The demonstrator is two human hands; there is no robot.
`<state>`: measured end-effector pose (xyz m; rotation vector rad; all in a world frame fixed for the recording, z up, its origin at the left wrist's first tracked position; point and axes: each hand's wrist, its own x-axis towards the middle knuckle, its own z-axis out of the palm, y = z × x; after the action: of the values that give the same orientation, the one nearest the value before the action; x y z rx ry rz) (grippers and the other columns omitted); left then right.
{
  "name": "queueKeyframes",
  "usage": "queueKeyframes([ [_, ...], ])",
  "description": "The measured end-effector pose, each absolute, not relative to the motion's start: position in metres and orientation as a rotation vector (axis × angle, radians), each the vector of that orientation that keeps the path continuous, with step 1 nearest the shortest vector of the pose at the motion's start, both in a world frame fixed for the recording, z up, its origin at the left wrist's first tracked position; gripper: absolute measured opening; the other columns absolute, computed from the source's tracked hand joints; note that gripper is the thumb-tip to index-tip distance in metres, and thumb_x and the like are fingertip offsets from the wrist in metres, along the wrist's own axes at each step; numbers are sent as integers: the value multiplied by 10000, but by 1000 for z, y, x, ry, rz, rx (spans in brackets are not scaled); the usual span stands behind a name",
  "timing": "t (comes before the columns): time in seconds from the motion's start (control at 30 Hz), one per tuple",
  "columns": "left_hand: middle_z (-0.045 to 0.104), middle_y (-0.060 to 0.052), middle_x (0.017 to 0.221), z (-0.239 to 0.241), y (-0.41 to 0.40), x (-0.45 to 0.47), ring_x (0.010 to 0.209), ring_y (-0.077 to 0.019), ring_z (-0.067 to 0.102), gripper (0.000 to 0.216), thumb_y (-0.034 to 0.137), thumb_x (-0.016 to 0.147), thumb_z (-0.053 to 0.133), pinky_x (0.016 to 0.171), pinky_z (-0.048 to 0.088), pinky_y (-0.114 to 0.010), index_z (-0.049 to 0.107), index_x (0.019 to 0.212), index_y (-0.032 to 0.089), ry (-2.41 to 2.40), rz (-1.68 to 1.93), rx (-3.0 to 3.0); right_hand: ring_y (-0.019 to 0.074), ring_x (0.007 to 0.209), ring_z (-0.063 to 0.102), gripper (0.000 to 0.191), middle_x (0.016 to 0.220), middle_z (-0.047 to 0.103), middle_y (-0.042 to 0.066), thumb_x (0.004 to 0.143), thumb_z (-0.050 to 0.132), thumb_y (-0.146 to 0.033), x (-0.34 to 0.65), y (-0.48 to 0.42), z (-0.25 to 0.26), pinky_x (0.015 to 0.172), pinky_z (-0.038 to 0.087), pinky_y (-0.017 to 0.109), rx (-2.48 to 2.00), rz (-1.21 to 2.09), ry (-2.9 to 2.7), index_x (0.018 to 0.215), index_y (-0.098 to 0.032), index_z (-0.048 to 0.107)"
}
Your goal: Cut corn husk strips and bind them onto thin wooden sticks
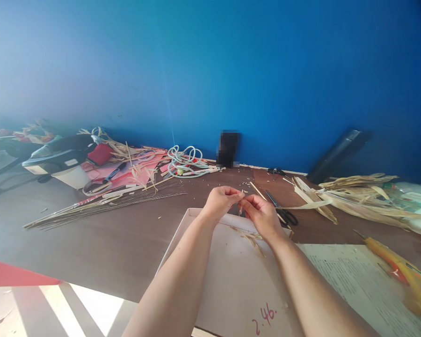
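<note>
— Since the box (231,281) lies nearest, what is it like?

— Flat white card, matt, with pink figures by its near edge. Dry shreds (252,238) lie on its far half.

— And the hands?

— Over the box's far edge. The left hand (220,200) and right hand (263,216) meet fingertip to fingertip, both pinching a strip (242,194).

— Describe it.

— Thin, pale and fibrous, held in the air above that edge. It seems about upright, with one end poking up past the fingertips. The fingers hide most of it.

— Further out?

— A printed sheet (347,281) and a yellow glue gun (403,271) lie toward the tabletop's right edge. Black-handled scissors (282,210) sit just beyond the right hand. Long curled husks (354,196) fill the far right corner, straight thin wires (105,206) fan out left, and a looped pale cord (185,161) lies at the far edge.
</note>
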<state>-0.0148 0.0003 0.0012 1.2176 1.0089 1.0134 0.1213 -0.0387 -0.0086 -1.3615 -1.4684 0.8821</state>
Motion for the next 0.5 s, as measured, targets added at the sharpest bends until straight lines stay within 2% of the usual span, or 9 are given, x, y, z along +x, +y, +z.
queueKeyframes([
  [0.27,612,-16,579,3,0,-14,576,-116,518,171,314,645,660,611,388,-254,648,689,148,1079,1098,1262,120,482,426,403,521,503,-13,750,552,-542,121,-38,-10,451,328,237,-1419,834,-1452,858,-177,685],
  [0.5,616,-11,570,4,0,-13,593,-130,548,145,303,660,654,632,402,-260,632,663,159,1105,1135,1282,123,486,421,404,515,512,-16,779,528,-533,122,-39,-8,462,324,240,-1429,851,-1465,914,-192,698],
])
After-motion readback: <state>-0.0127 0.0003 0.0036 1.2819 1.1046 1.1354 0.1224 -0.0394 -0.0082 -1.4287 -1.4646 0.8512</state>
